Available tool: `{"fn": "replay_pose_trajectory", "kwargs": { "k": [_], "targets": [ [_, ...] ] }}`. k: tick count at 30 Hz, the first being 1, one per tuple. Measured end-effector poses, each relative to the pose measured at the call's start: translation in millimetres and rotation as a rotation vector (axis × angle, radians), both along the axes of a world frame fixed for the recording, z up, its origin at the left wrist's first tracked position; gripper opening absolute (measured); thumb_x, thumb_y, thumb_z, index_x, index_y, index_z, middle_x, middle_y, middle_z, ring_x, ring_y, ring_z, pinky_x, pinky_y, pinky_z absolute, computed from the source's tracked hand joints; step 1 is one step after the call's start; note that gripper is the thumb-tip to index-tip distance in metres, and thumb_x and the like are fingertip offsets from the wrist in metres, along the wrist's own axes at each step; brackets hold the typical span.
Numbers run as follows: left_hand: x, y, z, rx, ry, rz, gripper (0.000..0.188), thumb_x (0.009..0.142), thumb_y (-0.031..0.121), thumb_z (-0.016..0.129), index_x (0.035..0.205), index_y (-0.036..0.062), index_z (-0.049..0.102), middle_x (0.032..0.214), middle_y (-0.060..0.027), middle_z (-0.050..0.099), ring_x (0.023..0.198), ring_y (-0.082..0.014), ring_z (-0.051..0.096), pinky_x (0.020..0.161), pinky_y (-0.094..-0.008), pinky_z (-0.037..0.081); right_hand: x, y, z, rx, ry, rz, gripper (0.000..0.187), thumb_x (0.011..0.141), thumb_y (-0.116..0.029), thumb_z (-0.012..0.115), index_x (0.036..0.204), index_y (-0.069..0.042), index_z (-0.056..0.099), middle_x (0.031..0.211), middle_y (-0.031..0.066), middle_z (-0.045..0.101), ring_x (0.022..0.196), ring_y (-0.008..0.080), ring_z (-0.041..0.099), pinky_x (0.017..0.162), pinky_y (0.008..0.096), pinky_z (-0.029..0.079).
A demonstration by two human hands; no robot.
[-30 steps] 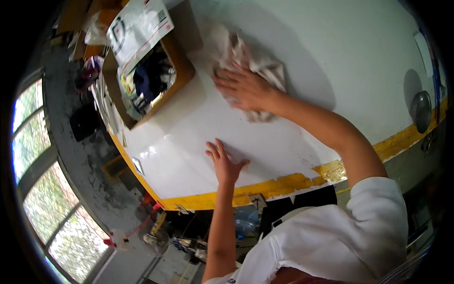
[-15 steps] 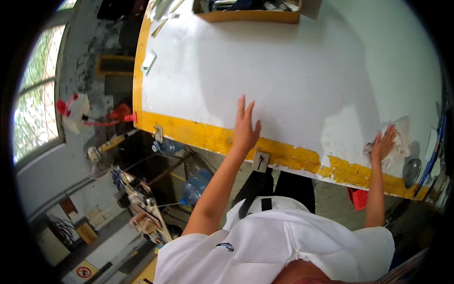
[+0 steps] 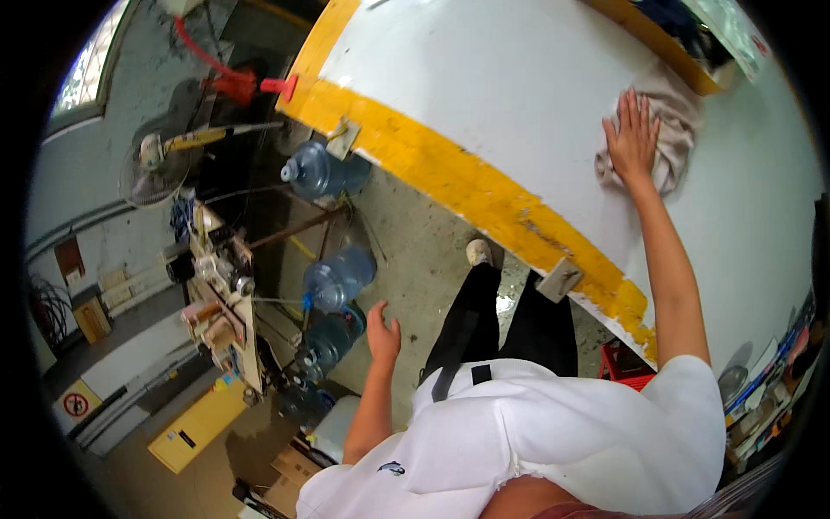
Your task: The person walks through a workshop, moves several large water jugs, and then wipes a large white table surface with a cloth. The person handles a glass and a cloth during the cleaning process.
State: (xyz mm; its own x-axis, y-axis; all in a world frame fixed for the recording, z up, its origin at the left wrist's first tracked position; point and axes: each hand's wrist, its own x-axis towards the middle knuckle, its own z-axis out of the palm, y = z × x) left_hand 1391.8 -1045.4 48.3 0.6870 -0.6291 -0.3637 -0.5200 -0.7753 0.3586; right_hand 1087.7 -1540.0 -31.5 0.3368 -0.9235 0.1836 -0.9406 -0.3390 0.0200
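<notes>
My right hand (image 3: 635, 143) lies flat with its fingers stretched out on a pale pinkish-grey cloth (image 3: 679, 130), pressing it to the white tabletop (image 3: 484, 78). The cloth is bunched and creased, spreading out beyond my fingers toward a cardboard box. My left hand (image 3: 383, 336) hangs in the air off the table's near side, above the floor, with thumb and fingers apart and nothing in it. Nearest to it in the picture are large blue water bottles (image 3: 339, 277).
Worn yellow tape (image 3: 450, 169) runs along the table's near edge, where a small switch box (image 3: 560, 278) is fixed. The cardboard box (image 3: 661, 35) holds dark items. A fan (image 3: 156, 164) and a cluttered bench (image 3: 229, 285) stand left. A red crate (image 3: 627, 363) sits below the table.
My right hand has pushed the cloth from the near right edge farther in, beside the box. My left hand has moved off the table, down and left. The view has turned.
</notes>
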Motion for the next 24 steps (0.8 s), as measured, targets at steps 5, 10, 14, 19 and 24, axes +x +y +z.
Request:
{"fn": "replay_pose_trajectory", "kwargs": {
  "k": [5,10,14,19,24],
  "targets": [
    [-2,141,-30,0.143,0.187,0.320,0.032,0.076,0.004,0.060,0.108,0.0005,0.053,0.100,-0.0147,0.058,0.093,-0.0257,0.058,0.077,-0.0340,0.048,157,-2,-5,0.021,0.050,0.126,0.061,0.089,-0.049,0.032,0.139,-0.014,0.025,0.146,0.0013,0.020,0.135,0.0227,0.013,0.107,0.0495,0.008],
    [-19,204,-40,0.170,0.648,0.474,0.027,0.079,0.007,0.061,0.104,-0.0006,0.055,0.092,-0.0081,0.062,0.084,-0.0149,0.058,0.076,-0.0260,0.046,285,56,1,0.112,-0.042,0.350,0.061,0.090,-0.049,0.028,0.140,-0.015,0.019,0.148,0.0009,0.013,0.136,0.0220,0.011,0.108,0.0491,0.005],
    [-1,206,-44,0.138,0.715,0.394,0.026,0.081,0.007,0.060,0.105,-0.0002,0.055,0.094,-0.0070,0.062,0.084,-0.0130,0.057,0.076,-0.0243,0.045,325,108,13,0.267,-0.056,0.453,0.061,0.091,-0.049,0.024,0.141,-0.016,0.014,0.148,0.0005,0.009,0.136,0.0213,0.005,0.109,0.0469,0.001],
    [64,207,-57,-0.023,0.715,0.354,0.027,0.082,0.010,0.059,0.106,0.0002,0.055,0.095,-0.0069,0.061,0.085,-0.0132,0.057,0.077,-0.0240,0.045,290,129,5,0.196,-0.082,0.668,0.059,0.090,-0.050,0.026,0.141,-0.020,0.017,0.148,-0.0047,0.010,0.137,0.0177,0.005,0.110,0.0446,0.001],
    [150,177,-44,-0.073,0.662,0.260,0.025,0.083,0.010,0.058,0.106,0.0001,0.055,0.095,-0.0062,0.060,0.085,-0.0132,0.056,0.077,-0.0242,0.044,190,125,9,0.274,-0.040,0.512,0.059,0.091,-0.049,0.028,0.141,-0.022,0.014,0.148,-0.0054,0.008,0.136,0.0150,0.003,0.111,0.0397,0.000]
  ]
}}
